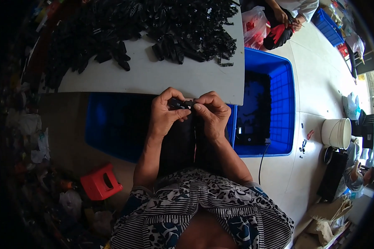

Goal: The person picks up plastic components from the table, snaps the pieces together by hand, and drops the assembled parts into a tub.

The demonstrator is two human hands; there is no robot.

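Observation:
Just off the near edge of the white table (153, 81), my two hands meet over my lap. Fingers and thumb of my left hand (165, 111) are closed around a small, dark, elongated plastic piece (176, 103). My right hand (213, 113) pinches a small black part (190, 103) at the right end of that piece; whether the two are joined I cannot tell. Beyond my hands, a large heap of black plastic parts (133, 20) covers the table. Long, shell-like pieces (168, 50) lie toward its front, and small toothed pieces (224, 43) lie on its right.
Blue crates stand under the table (106, 124) and at its right (283, 103), the latter holding black parts. A red plastic stool (102, 182) is at lower left. A white bucket (336, 133) stands at right near floor scraps. Another person's hands (289, 20) work at upper right.

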